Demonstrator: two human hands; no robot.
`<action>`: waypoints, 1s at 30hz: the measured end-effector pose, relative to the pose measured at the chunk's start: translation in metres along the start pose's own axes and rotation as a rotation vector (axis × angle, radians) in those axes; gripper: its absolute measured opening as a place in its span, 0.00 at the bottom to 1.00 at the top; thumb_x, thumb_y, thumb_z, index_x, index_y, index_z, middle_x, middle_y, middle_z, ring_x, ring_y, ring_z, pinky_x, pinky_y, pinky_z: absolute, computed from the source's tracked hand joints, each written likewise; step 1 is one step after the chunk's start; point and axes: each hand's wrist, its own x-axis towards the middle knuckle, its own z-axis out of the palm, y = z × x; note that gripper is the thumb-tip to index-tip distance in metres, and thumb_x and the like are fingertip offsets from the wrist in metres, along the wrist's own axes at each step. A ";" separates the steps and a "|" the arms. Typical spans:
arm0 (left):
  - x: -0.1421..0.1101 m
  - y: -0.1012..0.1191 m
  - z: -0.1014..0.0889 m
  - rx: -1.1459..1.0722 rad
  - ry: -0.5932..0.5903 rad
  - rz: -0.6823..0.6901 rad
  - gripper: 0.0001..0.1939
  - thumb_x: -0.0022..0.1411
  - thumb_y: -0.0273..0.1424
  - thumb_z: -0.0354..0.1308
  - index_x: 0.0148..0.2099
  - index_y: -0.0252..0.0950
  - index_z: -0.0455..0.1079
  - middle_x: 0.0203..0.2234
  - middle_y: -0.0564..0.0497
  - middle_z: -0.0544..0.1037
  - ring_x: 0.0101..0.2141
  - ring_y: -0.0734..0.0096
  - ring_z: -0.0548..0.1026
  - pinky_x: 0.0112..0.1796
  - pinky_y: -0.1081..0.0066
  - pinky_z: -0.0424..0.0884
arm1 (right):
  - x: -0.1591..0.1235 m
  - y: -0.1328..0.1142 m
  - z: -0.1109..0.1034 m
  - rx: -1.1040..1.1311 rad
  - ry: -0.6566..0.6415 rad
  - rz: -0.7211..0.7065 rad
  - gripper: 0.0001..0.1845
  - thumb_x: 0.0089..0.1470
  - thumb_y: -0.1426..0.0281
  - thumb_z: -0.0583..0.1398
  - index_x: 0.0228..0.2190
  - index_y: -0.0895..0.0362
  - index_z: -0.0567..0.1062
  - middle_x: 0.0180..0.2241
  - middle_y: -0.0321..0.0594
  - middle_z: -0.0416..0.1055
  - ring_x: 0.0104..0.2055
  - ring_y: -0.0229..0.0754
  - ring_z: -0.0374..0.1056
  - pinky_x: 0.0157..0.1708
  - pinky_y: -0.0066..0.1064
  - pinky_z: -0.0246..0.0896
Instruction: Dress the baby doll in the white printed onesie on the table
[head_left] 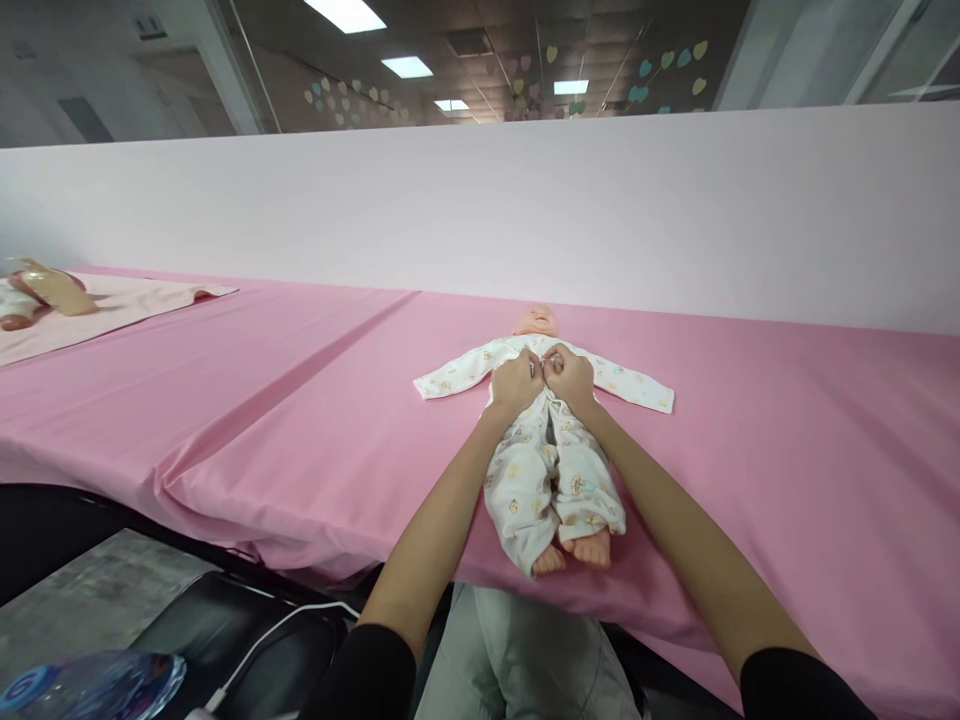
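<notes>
A baby doll (538,321) lies on its back on the pink sheet, head toward the wall and bare feet (589,548) toward me. It wears white baby clothes (525,475) with a small print, and both sleeves are spread out to the sides. My left hand (517,380) and my right hand (568,375) meet over the doll's chest. Fingers of each are pinched on the front of the baby clothes. Whatever fastening lies between the fingertips is too small to make out. Below my hands, the two trouser legs lie side by side.
The pink sheet (315,440) covers a long table against a white wall (480,210). At far left, another doll (52,290) lies partly in view on a pale pink cloth (142,303). A plastic bottle (97,688) and a white cable (277,630) are at lower left.
</notes>
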 end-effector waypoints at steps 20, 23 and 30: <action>0.000 -0.002 0.002 0.004 0.023 0.004 0.12 0.64 0.35 0.44 0.42 0.39 0.66 0.29 0.48 0.78 0.32 0.62 0.76 0.32 0.70 0.65 | 0.000 0.000 0.000 0.019 0.009 0.018 0.06 0.45 0.70 0.53 0.25 0.55 0.71 0.13 0.29 0.56 0.18 0.36 0.54 0.25 0.26 0.46; 0.000 -0.002 0.002 -0.018 0.018 0.001 0.12 0.64 0.35 0.43 0.43 0.39 0.67 0.30 0.49 0.78 0.33 0.62 0.76 0.34 0.70 0.65 | 0.000 -0.001 -0.001 0.014 0.003 0.019 0.07 0.45 0.70 0.53 0.25 0.55 0.71 0.12 0.29 0.55 0.18 0.36 0.54 0.25 0.26 0.46; 0.003 -0.002 0.002 -0.196 -0.011 -0.099 0.11 0.63 0.35 0.46 0.42 0.41 0.68 0.34 0.52 0.79 0.38 0.64 0.75 0.35 0.70 0.66 | 0.000 0.001 -0.002 0.055 0.006 -0.021 0.06 0.46 0.69 0.53 0.26 0.55 0.69 0.11 0.27 0.52 0.16 0.35 0.51 0.24 0.26 0.46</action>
